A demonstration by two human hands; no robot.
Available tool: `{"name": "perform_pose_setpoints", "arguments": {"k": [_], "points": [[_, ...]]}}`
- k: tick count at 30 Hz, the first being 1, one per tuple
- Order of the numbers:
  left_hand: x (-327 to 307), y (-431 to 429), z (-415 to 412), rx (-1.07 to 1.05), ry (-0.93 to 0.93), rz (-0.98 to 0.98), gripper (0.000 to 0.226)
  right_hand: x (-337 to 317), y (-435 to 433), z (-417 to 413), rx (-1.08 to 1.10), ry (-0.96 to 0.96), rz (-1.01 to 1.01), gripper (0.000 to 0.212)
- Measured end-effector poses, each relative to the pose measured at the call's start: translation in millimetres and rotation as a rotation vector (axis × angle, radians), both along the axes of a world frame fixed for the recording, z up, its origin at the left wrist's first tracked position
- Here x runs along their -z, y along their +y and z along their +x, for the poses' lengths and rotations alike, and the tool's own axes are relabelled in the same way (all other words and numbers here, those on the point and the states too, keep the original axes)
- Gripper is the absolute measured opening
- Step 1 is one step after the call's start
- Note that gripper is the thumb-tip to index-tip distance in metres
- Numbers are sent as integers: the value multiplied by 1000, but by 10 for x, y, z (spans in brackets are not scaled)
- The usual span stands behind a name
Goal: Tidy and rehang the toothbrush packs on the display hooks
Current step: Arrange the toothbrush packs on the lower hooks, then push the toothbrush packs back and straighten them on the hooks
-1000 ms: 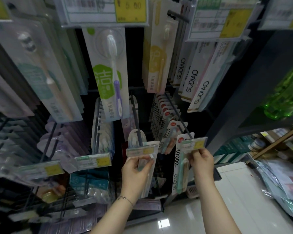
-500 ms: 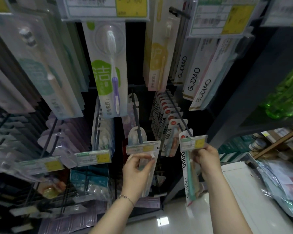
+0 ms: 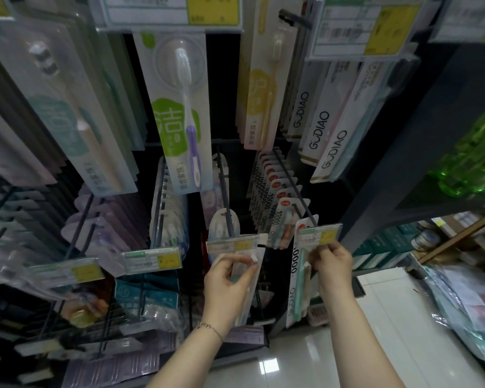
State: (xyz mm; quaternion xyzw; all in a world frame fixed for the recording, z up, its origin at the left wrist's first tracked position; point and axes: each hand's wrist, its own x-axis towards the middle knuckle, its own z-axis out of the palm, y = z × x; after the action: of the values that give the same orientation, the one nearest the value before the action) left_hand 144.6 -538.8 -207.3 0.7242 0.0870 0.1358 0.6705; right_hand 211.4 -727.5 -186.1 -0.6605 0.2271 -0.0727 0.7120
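- White card pack with a mint-green toothbrush point(image 3: 296, 278) hangs lengthwise at the front tip of the right-hand dark wire hook point(image 3: 291, 183). Its top is tucked just behind that hook's clear price label with a yellow patch point(image 3: 319, 234). The label hides the hanging hole, so I cannot tell whether the hole is threaded onto the wire.
- The right hand point(image 3: 333, 261) pinches this pack near its upper edge, thumb and fingertips close under the label. I judge that this high hold is for steering the hole onto the wire tip while the rest of the pack dangles straight.
- Further back on the same hook sits a row of matching red-dotted white packs point(image 3: 272, 191). The front end is therefore the natural place for this one.
- The left hand point(image 3: 227, 278), fingers curled, grips a clear plastic pack with a pale toothbrush point(image 3: 249, 287) near its top. The pack sits just below the middle price label point(image 3: 230, 243) on the middle dark wire hook point(image 3: 225, 189). Held this way, it looks ready to be hung next, though I cannot tell whether it is already on the hook.
- A thin bracelet point(image 3: 210, 329) circles the left wrist.
- Above hang a tall white-and-green pack with a purple toothbrush point(image 3: 179, 113) and slim white GUDIAO boxes point(image 3: 328, 135), facing forward so their fronts can be read.
- Translucent green bottles point(image 3: 471, 158) stand on the neighbouring dark shelf, and the glossy pale floor point(image 3: 291, 359) lies below.
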Motion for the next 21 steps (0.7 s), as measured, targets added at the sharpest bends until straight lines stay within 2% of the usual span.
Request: {"name": "perform_pose_setpoints", "arguments": {"k": [3,9,12,21], "points": [[-5,-7,2,5,-7,0,16,-59,-42,-9,-12,28,-3,37],[18,-2,0,-7,-27,0,24,-203,58,52,22,-59,-163,34],[12,34,8,-24,-17,-24,26,-188,151,123,27,-36,-85,25],[-14,127,3,7,3,-37,22,-122,320,272,69,-85,210,29]]}}
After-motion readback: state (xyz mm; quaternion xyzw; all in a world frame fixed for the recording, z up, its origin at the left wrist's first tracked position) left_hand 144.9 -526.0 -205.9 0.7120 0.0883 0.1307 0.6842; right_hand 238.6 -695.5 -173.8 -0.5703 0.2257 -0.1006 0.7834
